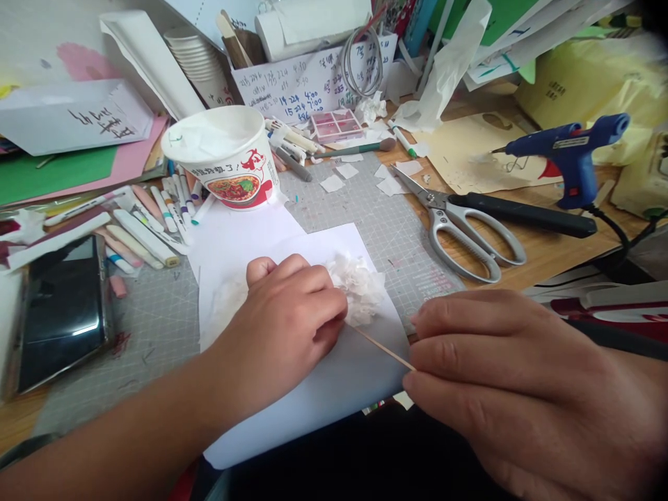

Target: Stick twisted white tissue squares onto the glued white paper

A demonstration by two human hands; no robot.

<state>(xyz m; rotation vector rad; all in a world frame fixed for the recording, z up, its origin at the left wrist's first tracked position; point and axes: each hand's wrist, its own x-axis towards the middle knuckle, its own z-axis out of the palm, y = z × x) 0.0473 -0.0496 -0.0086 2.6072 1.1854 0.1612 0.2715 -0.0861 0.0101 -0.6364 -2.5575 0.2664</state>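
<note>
My right hand point(522, 376) pinches one end of a thin wooden stick point(383, 348) between thumb and fingers. The stick slants up and left to the curled fingertips of my left hand point(297, 313). That hand is closed over a white sheet of paper point(292, 417); whatever its fingers grip is hidden beneath them. A crumpled bunch of white tissue paper point(360, 285) lies on the sheet just beyond its fingers. More thin white tissue point(224, 306) shows on the sheet to the left of the hand.
A grey cutting mat point(151, 348) covers much of the desk. On the right are large scissors point(464, 223) and a blue glue gun point(568, 149). A paper bowl point(224, 156) stands behind the sheet. Markers point(140, 229) and a black phone point(65, 306) lie left.
</note>
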